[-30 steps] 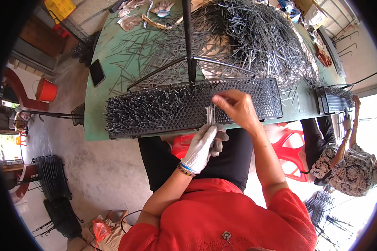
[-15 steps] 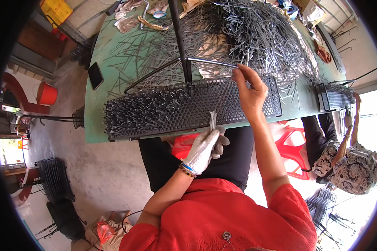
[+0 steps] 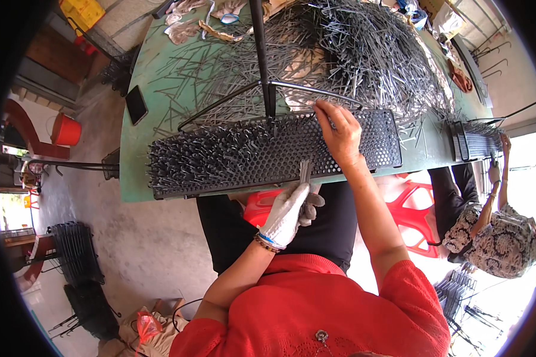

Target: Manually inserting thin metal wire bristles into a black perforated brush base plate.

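My left hand [image 3: 289, 214], in a white knitted glove, is closed round a small bundle of thin dark metal strips [image 3: 304, 171]; their ends stick up at the near edge of a black perforated rack [image 3: 370, 138]. Many upright strips [image 3: 205, 150] fill the holes on the rack's left side, while its right side shows bare holes. Bare, my right hand [image 3: 341, 132] hovers over the rack's far middle with thumb and fingertips pinched together. What the pinch holds, if anything, is too small to make out.
A large heap of loose strips [image 3: 375, 53] covers the back of the green table [image 3: 143, 172]. A black upright rod [image 3: 259, 47] rises behind the rack. A phone [image 3: 136, 105] lies at the left. At the right, another person [image 3: 500, 238] works at a similar rack [image 3: 481, 141].
My right hand has moved left and slightly down, from the rack's support bar to above the holes. My left hand stays almost in place with its strips.
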`<state>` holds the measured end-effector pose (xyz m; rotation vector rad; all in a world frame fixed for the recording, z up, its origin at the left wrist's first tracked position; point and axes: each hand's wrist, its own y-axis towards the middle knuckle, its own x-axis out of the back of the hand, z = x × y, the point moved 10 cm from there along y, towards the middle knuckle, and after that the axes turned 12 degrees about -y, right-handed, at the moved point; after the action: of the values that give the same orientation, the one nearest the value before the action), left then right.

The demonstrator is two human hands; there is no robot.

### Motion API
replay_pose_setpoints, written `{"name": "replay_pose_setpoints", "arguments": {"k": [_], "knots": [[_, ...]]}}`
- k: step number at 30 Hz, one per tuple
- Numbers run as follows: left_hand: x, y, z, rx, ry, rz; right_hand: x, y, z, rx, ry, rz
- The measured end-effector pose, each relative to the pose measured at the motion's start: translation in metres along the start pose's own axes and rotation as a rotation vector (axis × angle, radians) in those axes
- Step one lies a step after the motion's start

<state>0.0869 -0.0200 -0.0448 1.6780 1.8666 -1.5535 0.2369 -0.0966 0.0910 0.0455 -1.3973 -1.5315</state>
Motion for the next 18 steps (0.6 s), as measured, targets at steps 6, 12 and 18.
{"name": "replay_pose_setpoints", "arguments": {"k": [6,12,18], "knots": [[0.000,0.001,0.002,0.017,0.097,0.023,0.002,0.000,0.007,0.064,-0.027,-0.011],[0.003,0.000,-0.001,-0.008,0.086,0.008,-0.002,-0.002,0.008,0.085,-0.042,0.046],[-0.002,-0.001,-0.009,-0.095,0.060,0.028,0.018,-0.001,0.010,-0.137,0.082,0.160]]}}
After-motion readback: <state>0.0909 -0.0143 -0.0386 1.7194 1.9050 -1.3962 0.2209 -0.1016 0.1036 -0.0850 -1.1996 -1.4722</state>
